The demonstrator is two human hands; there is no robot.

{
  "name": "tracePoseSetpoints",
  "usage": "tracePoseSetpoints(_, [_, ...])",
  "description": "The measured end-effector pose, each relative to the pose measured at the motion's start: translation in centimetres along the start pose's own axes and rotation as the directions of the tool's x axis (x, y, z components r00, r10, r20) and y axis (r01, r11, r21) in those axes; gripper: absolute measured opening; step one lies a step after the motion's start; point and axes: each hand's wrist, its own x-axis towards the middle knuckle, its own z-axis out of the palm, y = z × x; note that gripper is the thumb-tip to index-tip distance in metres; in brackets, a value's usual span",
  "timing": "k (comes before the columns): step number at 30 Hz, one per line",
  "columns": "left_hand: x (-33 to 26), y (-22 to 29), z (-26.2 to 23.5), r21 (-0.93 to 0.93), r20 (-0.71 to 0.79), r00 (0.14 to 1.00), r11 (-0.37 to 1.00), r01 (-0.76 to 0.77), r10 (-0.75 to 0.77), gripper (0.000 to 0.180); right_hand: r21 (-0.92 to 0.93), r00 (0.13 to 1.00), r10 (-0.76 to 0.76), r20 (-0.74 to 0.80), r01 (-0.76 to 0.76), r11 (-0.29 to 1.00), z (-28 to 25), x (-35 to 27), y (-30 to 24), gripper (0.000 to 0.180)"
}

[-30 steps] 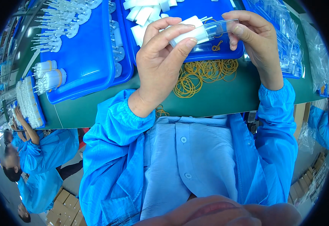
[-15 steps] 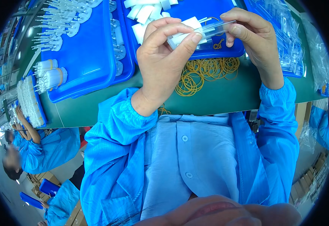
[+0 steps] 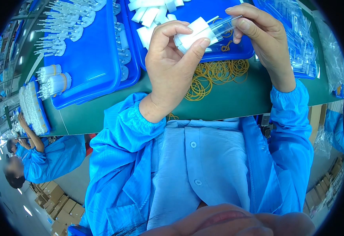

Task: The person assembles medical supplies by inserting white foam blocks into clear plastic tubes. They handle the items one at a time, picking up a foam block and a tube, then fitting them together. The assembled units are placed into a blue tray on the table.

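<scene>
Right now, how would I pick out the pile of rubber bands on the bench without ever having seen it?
Start at the green table along the person's chest, then find the near edge of the middle blue tray under the two raised hands. The rubber bands lie loose on the green just below that edge: thin yellow-tan loops in a tangle, unlike the white and clear plastic parts around them.

Head cam, one view only, looking steeply down.
Worn on the person's head, fisheye, v. close to both hands [image 3: 172, 67] raised over the green table [image 3: 235, 100]; own chest fills the lower half, blue trays [image 3: 89, 59] bend at the top rim.
</scene>
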Motion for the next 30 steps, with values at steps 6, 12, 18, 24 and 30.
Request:
tracePoseSetpoints(6, [-0.3,0.5,1.0,-0.169,0.028,0.997,0.983,0.077,-0.074,0.028,0.226,0.997,0.050,-0.062,-0.034,0.973,0.3,0.1,0.5,0.018])
tracePoseSetpoints(12, [-0.6,0.3,1.0,-0.232,-0.001,0.988,0.961,0.149,-0.154,0.023,-0.323,0.989,-0.138,-0.047,0.116,0.939,1.2,-0.2,-0.5,0.018])
tracePoseSetpoints(18, [-0.8,0.0,0.4,-0.270,0.008,0.975,0.939,0.214,-0.220,0.015,-0.727,0.837,-0.492,0.240,0.491,0.481,1.8,0.1,-1.3,0.056])
tracePoseSetpoints(24, [-1.2,0.9,0.5,-0.363,0.030,0.958,0.890,0.277,-0.286,0.023,-0.816,0.817,-0.489,0.305,0.489,0.308,3.4,-0.1,-0.9,0.090])
tracePoseSetpoints(30, [-1.4,0.7,0.4,-0.419,0.080,0.965,0.870,0.259,-0.248,0.025,-0.777,0.796,-0.536,0.281,0.517,0.360,3.6,-0.1,-0.1,0.087])
